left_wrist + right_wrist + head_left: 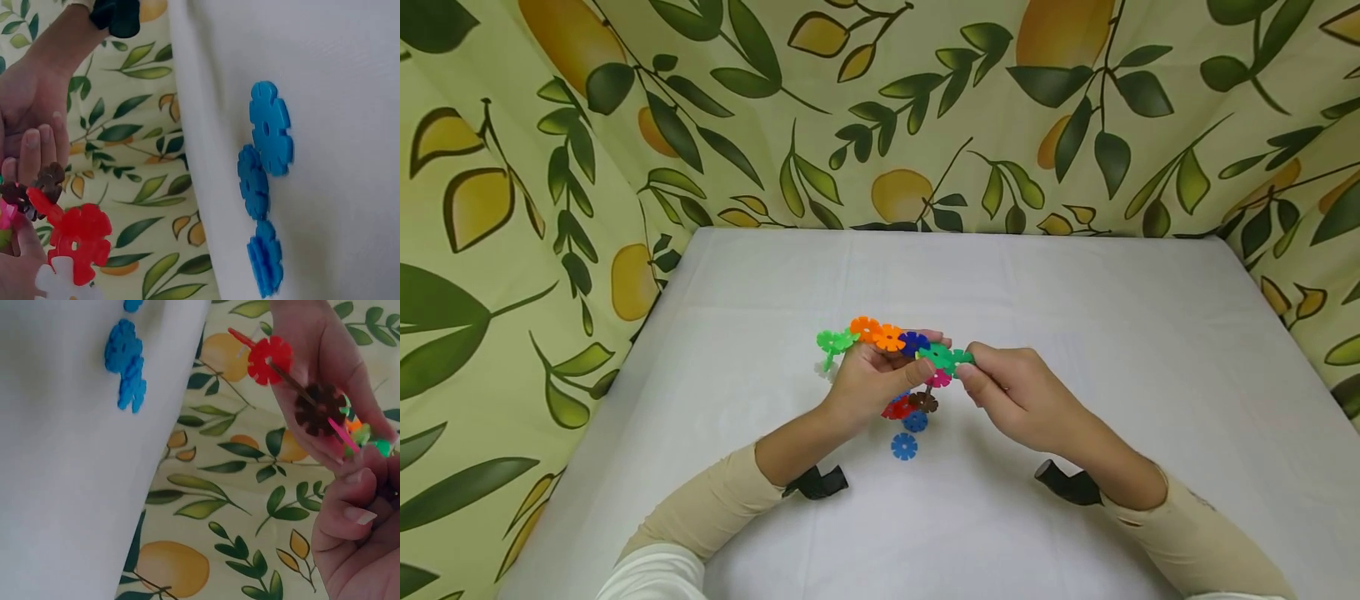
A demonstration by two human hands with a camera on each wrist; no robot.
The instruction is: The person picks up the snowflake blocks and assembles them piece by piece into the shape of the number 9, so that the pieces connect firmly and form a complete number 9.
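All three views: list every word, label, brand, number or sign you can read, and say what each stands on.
None: no text can be read.
The linked flower-shaped pieces and blue pieces show no lettering; any tiny marks are too small to read.
The backdrop carries only fruit and leaves.

No text, label, brand, number or sign can be read in the head view or in either wrist view.
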